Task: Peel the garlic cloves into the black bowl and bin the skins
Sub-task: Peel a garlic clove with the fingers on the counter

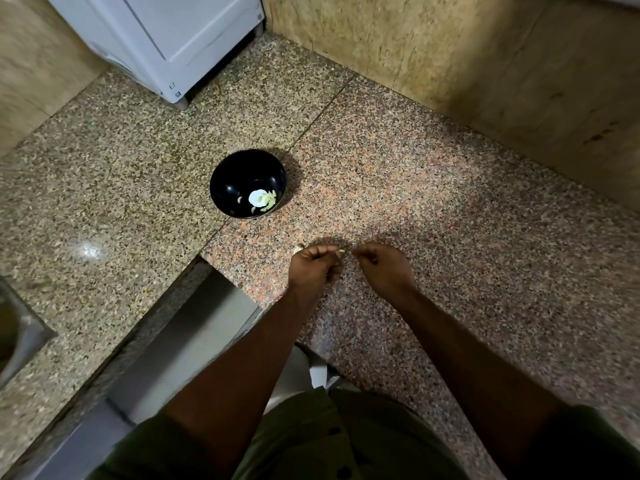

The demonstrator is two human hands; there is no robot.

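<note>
Black bowl (248, 183) sits on the speckled granite counter (415, 202), a few pale peeled cloves (268, 201) lying in its bottom. Nearer the person than the bowl, the left hand (313, 268) has its fingers curled, pinching a garlic clove (340, 252); just beside it, the right hand (384, 268) is curled too, whether it holds anything I can't tell

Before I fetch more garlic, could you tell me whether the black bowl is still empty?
Not empty: the black bowl stands upright on the counter with a few pale peeled cloves in its bottom.
</note>
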